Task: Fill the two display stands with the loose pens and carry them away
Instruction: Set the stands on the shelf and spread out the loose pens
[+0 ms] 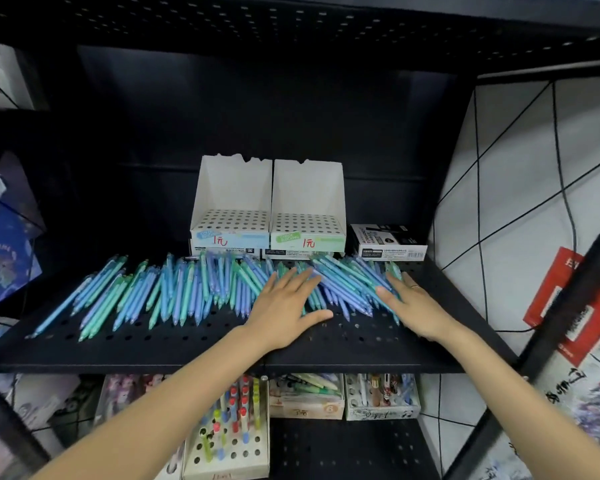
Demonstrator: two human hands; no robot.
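shelf: black perforated metal shelf [326,344], holds everything for the task
surroundings, right: black-and-white small box [388,242] stands just beside the right stand, touching or nearly so; tiled white wall [520,174] with a cable beyond it; red-and-white label [565,299] further right
surroundings, left: dark blue printed items [4,251] leaning at the shelf's left edge, print too blurred to read
below: lower shelf with a holed white pen stand [227,434] partly filled with coloured pens, plus two more boxes [343,396] of pens to its right
in the way: pen pile lies directly in front of both stands, between them and the hands; nothing covers the stand holes
left stand: white card display stand [231,209], blue front label with red handwritten price, hole grid shows no pens
right stand: matching white card stand [307,209], green front label, red price, hole grid also shows no pens; touches left stand side by side
stands' base: both sit on flat boxes at shelf rear
loose pens: blue, teal and lilac pens [174,289] spread in a long row across the shelf front, tips toward viewer
left hand: left hand [284,306] flat, fingers straight, palm down on pens near centre, thumb on shelf
right hand: right hand [413,303] flat too, fingers extended, resting on right end of pile; ring on one finger
grip: neither hand holds anything
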